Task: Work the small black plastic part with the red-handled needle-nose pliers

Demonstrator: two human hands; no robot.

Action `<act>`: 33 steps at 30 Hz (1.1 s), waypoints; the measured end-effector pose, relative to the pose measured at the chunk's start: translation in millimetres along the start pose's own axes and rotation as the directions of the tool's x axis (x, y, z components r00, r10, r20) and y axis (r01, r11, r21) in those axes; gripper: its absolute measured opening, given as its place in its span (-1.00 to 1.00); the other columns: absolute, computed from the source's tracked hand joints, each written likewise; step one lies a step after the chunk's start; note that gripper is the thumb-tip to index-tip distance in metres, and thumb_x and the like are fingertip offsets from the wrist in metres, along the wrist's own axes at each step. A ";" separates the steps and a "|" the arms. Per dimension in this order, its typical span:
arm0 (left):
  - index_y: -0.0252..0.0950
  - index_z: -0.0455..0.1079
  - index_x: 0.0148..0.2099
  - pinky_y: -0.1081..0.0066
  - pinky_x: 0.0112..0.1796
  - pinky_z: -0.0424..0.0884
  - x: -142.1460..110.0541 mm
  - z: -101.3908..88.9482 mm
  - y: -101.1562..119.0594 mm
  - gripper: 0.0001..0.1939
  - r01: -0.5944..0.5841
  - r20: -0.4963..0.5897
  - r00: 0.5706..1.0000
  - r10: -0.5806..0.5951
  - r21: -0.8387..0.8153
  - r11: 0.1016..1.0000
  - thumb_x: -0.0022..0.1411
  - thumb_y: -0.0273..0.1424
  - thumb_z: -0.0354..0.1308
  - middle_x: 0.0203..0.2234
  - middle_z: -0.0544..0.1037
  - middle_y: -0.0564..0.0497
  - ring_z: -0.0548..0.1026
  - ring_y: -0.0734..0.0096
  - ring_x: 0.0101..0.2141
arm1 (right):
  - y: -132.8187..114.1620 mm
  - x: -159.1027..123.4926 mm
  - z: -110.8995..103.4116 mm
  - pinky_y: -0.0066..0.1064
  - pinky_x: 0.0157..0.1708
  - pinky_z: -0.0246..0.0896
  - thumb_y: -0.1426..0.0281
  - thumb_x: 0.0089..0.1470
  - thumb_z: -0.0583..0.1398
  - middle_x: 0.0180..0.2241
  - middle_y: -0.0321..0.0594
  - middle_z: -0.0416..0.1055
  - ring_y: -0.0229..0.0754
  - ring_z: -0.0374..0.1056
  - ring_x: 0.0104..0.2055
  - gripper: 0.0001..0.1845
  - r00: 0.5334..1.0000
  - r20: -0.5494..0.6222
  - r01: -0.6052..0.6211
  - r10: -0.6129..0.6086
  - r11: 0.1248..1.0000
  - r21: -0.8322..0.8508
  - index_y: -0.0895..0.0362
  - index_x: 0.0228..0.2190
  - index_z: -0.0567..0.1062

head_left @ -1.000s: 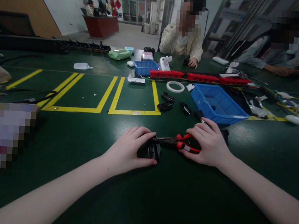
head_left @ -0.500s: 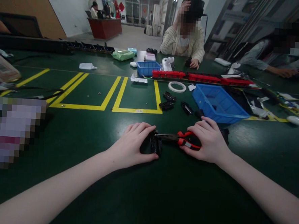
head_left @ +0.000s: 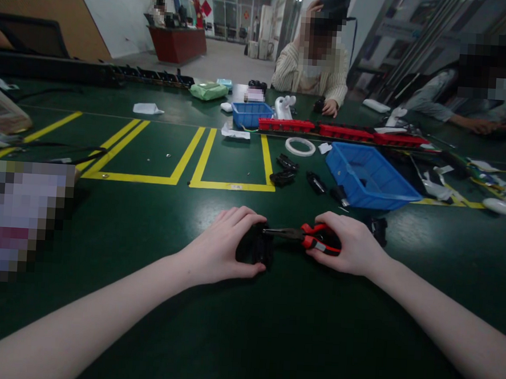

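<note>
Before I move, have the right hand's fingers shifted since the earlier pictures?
Yes: the right hand has drawn its topmost fingers back from the large blue bin, toward the wearer.

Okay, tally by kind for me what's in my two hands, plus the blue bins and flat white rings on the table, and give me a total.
Needle-nose pliers, in your right hand: 1
Black part, in your left hand: 1
Blue bins: 2
Flat white ring: 1
Total: 5
</note>
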State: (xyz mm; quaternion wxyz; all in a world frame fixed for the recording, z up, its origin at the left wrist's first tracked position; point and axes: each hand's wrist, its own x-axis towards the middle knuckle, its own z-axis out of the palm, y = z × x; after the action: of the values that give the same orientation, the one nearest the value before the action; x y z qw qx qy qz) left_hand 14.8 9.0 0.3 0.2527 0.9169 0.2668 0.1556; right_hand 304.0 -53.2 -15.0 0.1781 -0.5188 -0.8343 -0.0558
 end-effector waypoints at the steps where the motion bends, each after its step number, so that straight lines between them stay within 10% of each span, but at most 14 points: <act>1: -0.26 0.18 0.16 0.09 0.01 0.32 0.1 -0.2 -0.1 -0.35 -0.002 0.003 1.000 0.002 -0.003 1.000 0.09 -0.21 0.31 0.03 0.37 -0.11 0.34 0.09 0.03 | 0.2 -0.4 0.2 -0.37 -0.43 0.24 0.09 -0.01 0.22 -0.37 -0.21 0.42 -0.21 0.35 -0.42 -0.57 1.000 0.008 -0.004 0.004 1.000 0.012 0.11 -0.21 0.32; 33: -0.30 0.28 0.08 0.16 -0.09 0.34 -0.5 -0.7 2.1 -0.36 -0.050 -0.005 0.999 0.051 0.063 0.997 0.06 -0.03 0.27 -0.11 0.48 -0.10 0.43 0.13 -0.11 | -0.1 -1.3 0.3 -0.35 -0.42 0.22 0.14 0.01 0.19 -0.34 -0.21 0.43 -0.21 0.36 -0.42 -0.64 0.998 0.059 0.013 -0.017 0.998 0.060 0.10 -0.21 0.35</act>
State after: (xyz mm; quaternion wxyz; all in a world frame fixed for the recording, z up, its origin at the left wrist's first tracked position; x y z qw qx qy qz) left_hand 15.0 7.4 1.9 0.2187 0.9304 0.2491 0.1564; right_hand 304.5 -54.3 -15.7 0.1679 -0.5085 -0.8444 -0.0167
